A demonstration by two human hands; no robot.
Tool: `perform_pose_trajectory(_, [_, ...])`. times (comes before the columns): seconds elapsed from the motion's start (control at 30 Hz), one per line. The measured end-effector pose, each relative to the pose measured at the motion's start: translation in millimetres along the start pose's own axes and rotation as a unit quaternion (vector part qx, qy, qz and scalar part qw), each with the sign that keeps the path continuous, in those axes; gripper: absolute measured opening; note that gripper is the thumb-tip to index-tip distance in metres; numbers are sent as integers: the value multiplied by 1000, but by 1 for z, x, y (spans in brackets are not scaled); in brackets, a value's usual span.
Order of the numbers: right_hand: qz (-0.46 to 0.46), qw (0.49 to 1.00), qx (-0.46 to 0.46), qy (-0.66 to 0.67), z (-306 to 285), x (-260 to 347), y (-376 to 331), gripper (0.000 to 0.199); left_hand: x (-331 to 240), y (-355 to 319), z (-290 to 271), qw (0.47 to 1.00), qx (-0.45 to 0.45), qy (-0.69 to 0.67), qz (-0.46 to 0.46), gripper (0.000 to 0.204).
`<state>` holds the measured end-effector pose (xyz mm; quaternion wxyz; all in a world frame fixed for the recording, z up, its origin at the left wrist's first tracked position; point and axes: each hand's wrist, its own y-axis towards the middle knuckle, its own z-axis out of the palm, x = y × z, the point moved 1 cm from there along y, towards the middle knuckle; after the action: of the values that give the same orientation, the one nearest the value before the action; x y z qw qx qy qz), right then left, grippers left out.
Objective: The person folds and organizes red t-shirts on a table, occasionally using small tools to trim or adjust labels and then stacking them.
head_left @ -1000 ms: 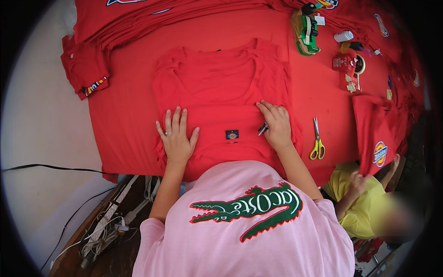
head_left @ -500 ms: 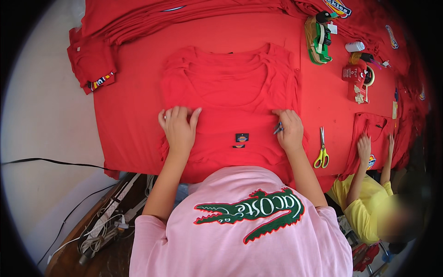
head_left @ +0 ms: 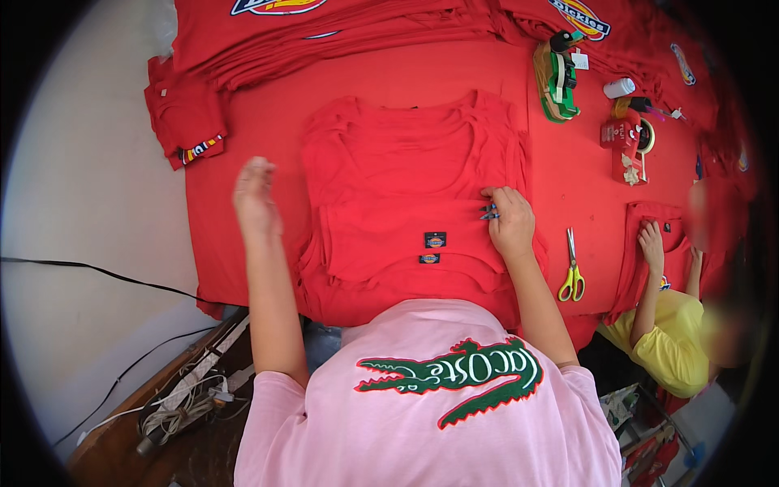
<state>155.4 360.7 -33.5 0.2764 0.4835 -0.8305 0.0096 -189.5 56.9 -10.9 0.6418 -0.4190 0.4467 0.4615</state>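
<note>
A pile of red shirts (head_left: 406, 162) lies on the red-covered table in front of me, wide necklines facing away. The near part of the top layer is folded over, and two small dark neck labels (head_left: 435, 240) show there. Left of the pile, my left hand (head_left: 256, 199) is raised and blurred, with its fingers loosely extended and nothing visible in them. My right hand (head_left: 511, 217) rests at the right side of the fold, closed around small blue thread snips (head_left: 488, 212) whose tips poke out to the left. Its fingertips touch the red fabric.
Yellow-handled scissors (head_left: 572, 276) lie to the right. Beyond stand a green tape dispenser (head_left: 557, 85), a red tape dispenser (head_left: 626, 146) and a white spool (head_left: 619, 88). A folded red shirt (head_left: 187, 118) lies far left. At right, a person in yellow (head_left: 669, 345) handles red fabric.
My left hand has let go of the fabric and swung left and up. The fold now lies flatter, with both labels plainer. My right hand has stayed nearly in place.
</note>
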Motion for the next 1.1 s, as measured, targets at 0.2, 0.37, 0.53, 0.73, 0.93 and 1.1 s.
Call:
perform_pose_trajectory(0.2, [3, 1000, 7, 17, -1, -3, -1, 34, -49, 30, 6, 974, -61, 180, 125, 53])
perform_pose_trajectory(0.37, [94, 985, -1, 144, -5, -7, 6, 36, 31, 3, 40, 914, 31, 393, 98, 85])
perform_pose_trajectory(0.53, [79, 978, -100, 165, -14, -36, 50, 31, 67, 0, 45, 907, 1, 418, 61, 46])
perform_pose_trajectory(0.73, [187, 974, -58, 116, -7, -50, 87, 29, 34, 2, 48, 901, 31, 425, 78, 25])
perform_pose_trajectory(0.93, [209, 925, -92, 302, -15, -48, 68, 17, 13, -20, 29, 969, 141, 191, 66, 14])
perform_pose_trajectory(1.1, [187, 850, 26, 491, -85, -33, -14, 6, -34, -107, -22, 926, 248, 278, 60, 20])
